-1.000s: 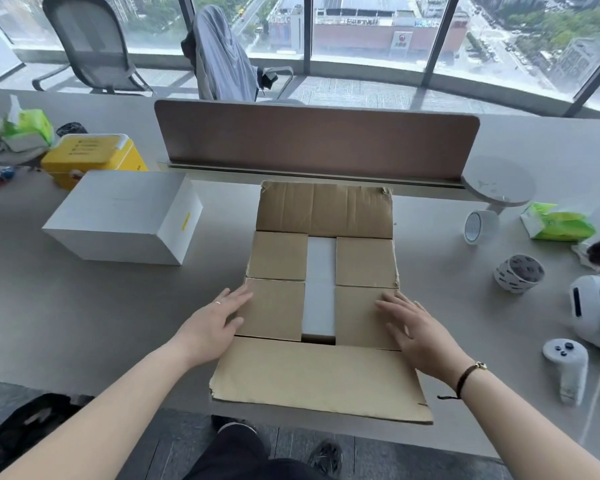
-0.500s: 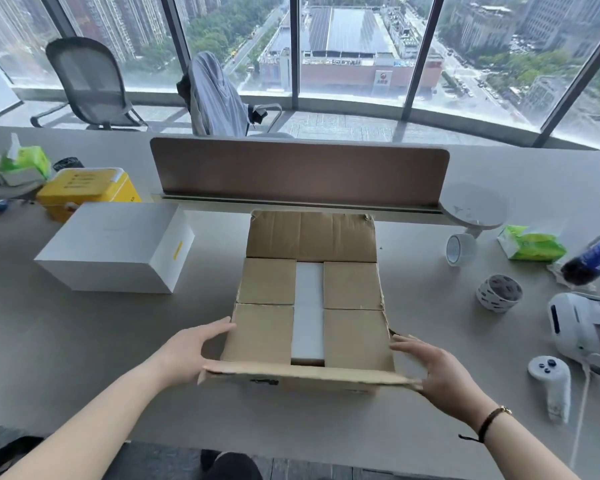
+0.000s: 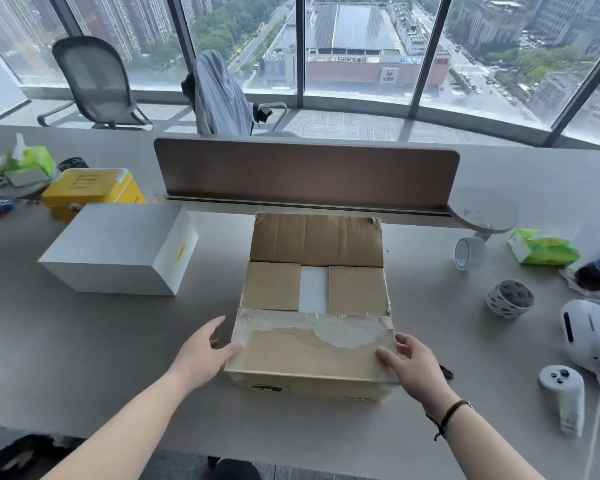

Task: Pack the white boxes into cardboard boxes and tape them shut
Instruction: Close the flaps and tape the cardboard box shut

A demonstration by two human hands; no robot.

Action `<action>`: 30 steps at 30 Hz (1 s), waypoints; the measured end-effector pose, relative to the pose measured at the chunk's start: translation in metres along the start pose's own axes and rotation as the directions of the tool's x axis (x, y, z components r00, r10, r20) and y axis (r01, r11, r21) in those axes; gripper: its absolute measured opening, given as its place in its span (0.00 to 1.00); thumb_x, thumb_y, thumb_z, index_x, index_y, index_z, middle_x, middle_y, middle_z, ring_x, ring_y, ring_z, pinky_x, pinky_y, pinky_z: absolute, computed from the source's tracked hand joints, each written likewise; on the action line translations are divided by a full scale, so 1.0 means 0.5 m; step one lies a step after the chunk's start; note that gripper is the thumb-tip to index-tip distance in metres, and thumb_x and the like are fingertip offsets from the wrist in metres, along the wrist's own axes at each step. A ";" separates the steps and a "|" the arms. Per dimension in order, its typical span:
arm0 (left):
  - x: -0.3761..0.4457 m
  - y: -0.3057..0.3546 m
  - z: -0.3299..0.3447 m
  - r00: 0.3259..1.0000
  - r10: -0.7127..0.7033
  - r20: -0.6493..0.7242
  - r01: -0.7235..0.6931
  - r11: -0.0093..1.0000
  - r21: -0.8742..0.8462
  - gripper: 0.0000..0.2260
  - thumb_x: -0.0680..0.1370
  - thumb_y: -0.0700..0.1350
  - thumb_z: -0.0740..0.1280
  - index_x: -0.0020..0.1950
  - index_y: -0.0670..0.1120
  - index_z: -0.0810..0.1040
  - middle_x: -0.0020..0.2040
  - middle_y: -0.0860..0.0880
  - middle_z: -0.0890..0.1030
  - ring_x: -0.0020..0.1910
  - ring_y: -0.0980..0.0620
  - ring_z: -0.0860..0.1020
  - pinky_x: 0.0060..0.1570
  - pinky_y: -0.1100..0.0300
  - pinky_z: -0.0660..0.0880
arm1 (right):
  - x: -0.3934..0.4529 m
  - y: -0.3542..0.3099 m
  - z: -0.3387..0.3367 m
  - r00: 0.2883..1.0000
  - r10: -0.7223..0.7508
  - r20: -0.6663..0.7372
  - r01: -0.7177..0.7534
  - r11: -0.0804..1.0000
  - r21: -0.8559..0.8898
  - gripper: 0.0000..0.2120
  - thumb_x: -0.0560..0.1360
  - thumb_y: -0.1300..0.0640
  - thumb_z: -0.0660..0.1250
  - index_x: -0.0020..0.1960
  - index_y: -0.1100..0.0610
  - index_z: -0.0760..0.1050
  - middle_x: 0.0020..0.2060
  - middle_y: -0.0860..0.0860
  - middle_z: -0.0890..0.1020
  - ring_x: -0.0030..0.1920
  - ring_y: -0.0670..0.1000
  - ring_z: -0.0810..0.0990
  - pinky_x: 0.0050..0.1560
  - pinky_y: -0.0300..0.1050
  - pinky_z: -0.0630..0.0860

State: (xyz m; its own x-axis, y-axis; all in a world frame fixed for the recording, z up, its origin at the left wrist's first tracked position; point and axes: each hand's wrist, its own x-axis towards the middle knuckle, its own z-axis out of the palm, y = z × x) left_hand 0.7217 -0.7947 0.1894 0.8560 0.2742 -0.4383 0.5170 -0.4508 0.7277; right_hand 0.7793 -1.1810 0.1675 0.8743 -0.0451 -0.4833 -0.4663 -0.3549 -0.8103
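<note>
Both hands are on the near flap (image 3: pixel 312 348) of the cardboard box (image 3: pixel 314 386). The left hand (image 3: pixel 203 351) lies at its left end, fingers fairly straight along the box's side and thumb laid over the flap's corner; the right hand (image 3: pixel 411 362) mirrors it at the right end, thumb on top, fingers loosely spread beside the edge. Neither is clenched — they press the flap down more than they grasp it.

The box sits on the grey table (image 3: pixel 84 341) just near of the brown divider (image 3: pixel 305 171). Its two side flaps are folded in, with a strip of the packed white box (image 3: pixel 314 289) showing between them; the far flap (image 3: pixel 316 237) stands open. A second white box (image 3: pixel 118 247) waits well to the left.

The cardboard looks light but worn, with torn old tape on the near flap, so it will likely spring back and bend easily. Best held at the flap's corners, flat-handed. A tape roll (image 3: pixel 466 252) stands to the right.
</note>
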 end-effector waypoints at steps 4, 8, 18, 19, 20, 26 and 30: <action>0.005 0.008 -0.006 1.000 -0.021 -0.004 0.021 1.000 -0.008 0.34 0.75 0.52 0.76 0.78 0.55 0.66 0.76 0.55 0.68 0.67 0.53 0.75 0.67 0.52 0.72 | 0.014 -0.029 0.000 1.000 -0.008 0.005 0.008 1.000 -0.018 0.26 0.74 0.55 0.76 0.69 0.53 0.72 0.57 0.49 0.81 0.53 0.48 0.83 0.47 0.42 0.78; 0.030 0.030 -0.017 1.000 -0.003 -0.002 0.003 0.999 -0.039 0.30 0.76 0.47 0.74 0.76 0.57 0.68 0.75 0.54 0.69 0.68 0.54 0.74 0.64 0.57 0.70 | 0.041 -0.081 0.004 0.997 -0.056 -0.044 0.051 0.994 -0.098 0.34 0.73 0.50 0.77 0.75 0.51 0.67 0.66 0.52 0.76 0.59 0.51 0.78 0.60 0.48 0.76; 0.220 0.170 -0.031 0.999 0.009 0.039 -0.004 0.993 -0.121 0.20 0.84 0.46 0.64 0.76 0.46 0.70 0.75 0.50 0.71 0.74 0.51 0.68 0.72 0.58 0.64 | 0.162 -0.232 0.025 0.995 -0.055 -0.084 0.041 0.987 -0.157 0.38 0.76 0.47 0.73 0.79 0.55 0.61 0.76 0.52 0.68 0.76 0.51 0.66 0.75 0.50 0.65; 0.236 0.181 -0.026 0.997 0.007 0.073 0.003 0.990 -0.143 0.14 0.85 0.44 0.62 0.70 0.49 0.75 0.69 0.53 0.76 0.71 0.52 0.70 0.67 0.63 0.68 | 0.177 -0.246 0.022 0.996 -0.038 -0.086 0.024 0.987 -0.158 0.37 0.77 0.46 0.72 0.79 0.57 0.61 0.77 0.52 0.67 0.77 0.51 0.66 0.75 0.49 0.65; 0.254 0.190 -0.023 0.995 0.011 0.097 0.005 0.986 -0.168 0.10 0.85 0.42 0.60 0.63 0.51 0.78 0.61 0.57 0.78 0.66 0.54 0.72 0.60 0.67 0.69 | 0.192 -0.257 0.019 0.996 -0.016 -0.093 0.002 0.988 -0.155 0.37 0.78 0.46 0.71 0.80 0.58 0.60 0.77 0.53 0.67 0.77 0.52 0.66 0.75 0.48 0.64; 0.323 0.195 -0.036 0.994 0.008 0.106 0.022 0.958 -0.284 0.16 0.80 0.60 0.59 0.59 0.54 0.80 0.60 0.57 0.80 0.61 0.53 0.76 0.66 0.52 0.70 | 0.255 -0.265 0.022 0.983 0.148 -0.112 -0.142 0.988 0.060 0.30 0.81 0.37 0.59 0.76 0.55 0.68 0.70 0.51 0.75 0.70 0.52 0.72 0.72 0.49 0.67; 0.303 0.185 -0.039 0.999 -0.017 0.038 0.032 0.908 -0.419 0.17 0.83 0.59 0.57 0.56 0.53 0.83 0.56 0.57 0.83 0.57 0.55 0.79 0.60 0.53 0.74 | 0.224 -0.261 0.017 0.978 0.165 -0.130 -0.115 0.939 0.323 0.24 0.84 0.38 0.53 0.63 0.53 0.77 0.58 0.48 0.81 0.61 0.48 0.77 0.63 0.48 0.71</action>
State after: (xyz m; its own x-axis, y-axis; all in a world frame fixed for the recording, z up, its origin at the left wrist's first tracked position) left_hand 0.8989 -0.7784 0.2005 0.8464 0.2494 -0.4706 0.4955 -0.0450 0.8674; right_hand 0.9369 -1.1317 0.2162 0.7957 -0.2243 -0.5627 -0.5822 -0.0267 -0.8126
